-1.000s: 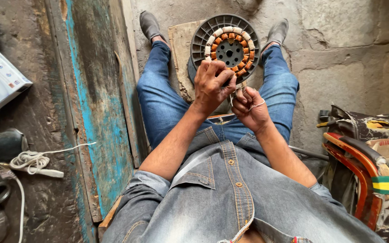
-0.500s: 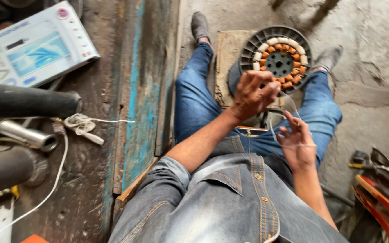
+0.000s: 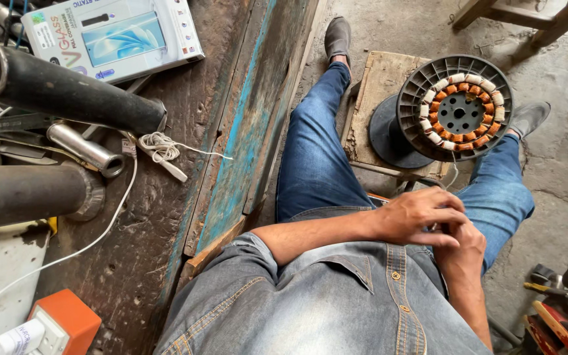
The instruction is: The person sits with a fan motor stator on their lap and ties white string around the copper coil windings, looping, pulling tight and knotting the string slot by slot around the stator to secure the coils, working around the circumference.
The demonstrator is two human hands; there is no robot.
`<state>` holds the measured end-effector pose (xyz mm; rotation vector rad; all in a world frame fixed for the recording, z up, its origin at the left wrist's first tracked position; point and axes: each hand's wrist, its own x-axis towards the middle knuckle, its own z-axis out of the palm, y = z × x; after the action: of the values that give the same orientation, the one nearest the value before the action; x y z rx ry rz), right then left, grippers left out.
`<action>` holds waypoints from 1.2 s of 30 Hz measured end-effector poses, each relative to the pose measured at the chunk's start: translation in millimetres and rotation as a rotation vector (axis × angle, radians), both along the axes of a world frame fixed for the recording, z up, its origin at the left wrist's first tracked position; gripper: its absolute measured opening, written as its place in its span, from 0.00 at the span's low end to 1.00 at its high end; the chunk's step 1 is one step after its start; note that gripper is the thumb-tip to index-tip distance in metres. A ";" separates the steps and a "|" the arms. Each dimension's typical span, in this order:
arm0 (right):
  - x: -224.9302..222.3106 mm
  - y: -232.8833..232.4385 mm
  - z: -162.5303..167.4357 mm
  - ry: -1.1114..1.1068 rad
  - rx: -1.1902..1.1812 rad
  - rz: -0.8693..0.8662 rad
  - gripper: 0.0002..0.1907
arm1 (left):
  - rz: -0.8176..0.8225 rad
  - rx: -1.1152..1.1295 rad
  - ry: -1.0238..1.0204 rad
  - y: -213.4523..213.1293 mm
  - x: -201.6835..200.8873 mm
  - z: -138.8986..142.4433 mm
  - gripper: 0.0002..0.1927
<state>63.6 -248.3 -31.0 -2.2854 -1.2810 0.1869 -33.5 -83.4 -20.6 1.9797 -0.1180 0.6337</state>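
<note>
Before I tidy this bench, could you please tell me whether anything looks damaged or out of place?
The wooden board along the bench edge is worn, its blue paint flaking to bare wood. A loose tangle of white string lies beside the black pipe. A thin wire hangs from the wound stator.

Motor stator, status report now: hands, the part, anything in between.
Left hand laid over right hand at the lap, grip hidden. Motor stator on wooden board between the legs, untouched. Thin wire hangs from it toward the hands.
</note>
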 end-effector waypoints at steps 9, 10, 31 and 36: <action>-18.0 17.9 36.8 0.078 0.071 -0.074 0.09 | -0.098 -0.218 0.286 20.0 -9.0 -32.7 0.16; -18.7 18.9 38.2 0.060 0.071 -0.072 0.09 | -0.116 -0.236 0.304 15.7 -7.9 -31.0 0.16; -5.6 4.8 33.4 0.146 0.108 -0.072 0.05 | 0.243 0.017 0.111 31.7 -19.6 -23.6 0.09; 6.5 -6.0 24.9 -0.161 0.195 -0.115 0.04 | 0.157 0.079 0.088 40.0 -20.3 -9.6 0.08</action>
<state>70.0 -254.3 -6.1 -2.2326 -1.1834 -0.1588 -53.7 -43.3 -30.2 2.1047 0.0679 0.6492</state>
